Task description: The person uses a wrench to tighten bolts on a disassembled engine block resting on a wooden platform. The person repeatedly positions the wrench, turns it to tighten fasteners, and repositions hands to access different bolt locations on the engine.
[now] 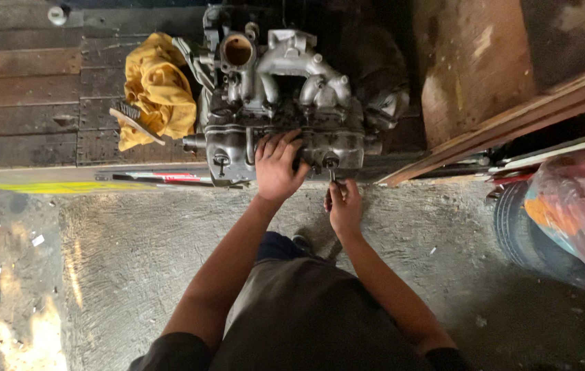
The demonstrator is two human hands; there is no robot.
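Observation:
A grey metal engine block [285, 103] with an intake manifold sits on a dark wooden bench [24, 89]. My left hand [277, 165] rests flat on the engine's near cover, fingers spread over its top edge. Just right of it, my right hand [344, 206] is closed around a small dark-handled tool [331, 184]. The tool's thin shaft points up at a bolt on the engine's lower front edge.
A yellow rag [158, 86] and a wire brush [134, 118] lie left of the engine. Wooden boards [512, 117] lean at the right. A tyre [519, 230] and a plastic bag [577, 206] sit lower right. The concrete floor [134, 261] lies below.

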